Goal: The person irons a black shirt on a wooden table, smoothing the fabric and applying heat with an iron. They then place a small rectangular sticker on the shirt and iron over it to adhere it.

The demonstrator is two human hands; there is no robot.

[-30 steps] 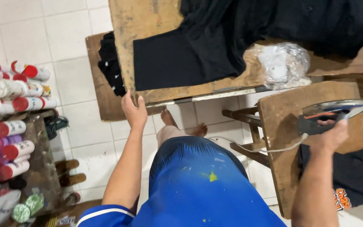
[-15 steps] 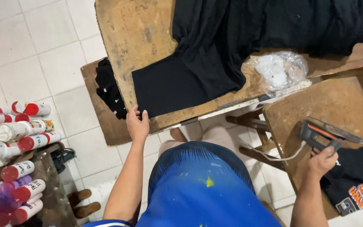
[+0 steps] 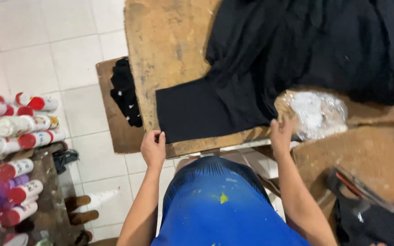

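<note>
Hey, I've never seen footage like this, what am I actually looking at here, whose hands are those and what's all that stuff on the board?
This is one picture from a camera worn on a person's head, looking down past their blue shirt. No machine: just two bare hands. The left hand rests at the near edge of a worn wooden board, by the corner of a black garment spread on it. The right hand touches the garment's lower edge, beside a crumpled clear plastic bag. Neither hand clearly holds anything. On a lower wooden surface to the right lies a flat iron, blurred. On the left are rows of spray cans with red caps.
</note>
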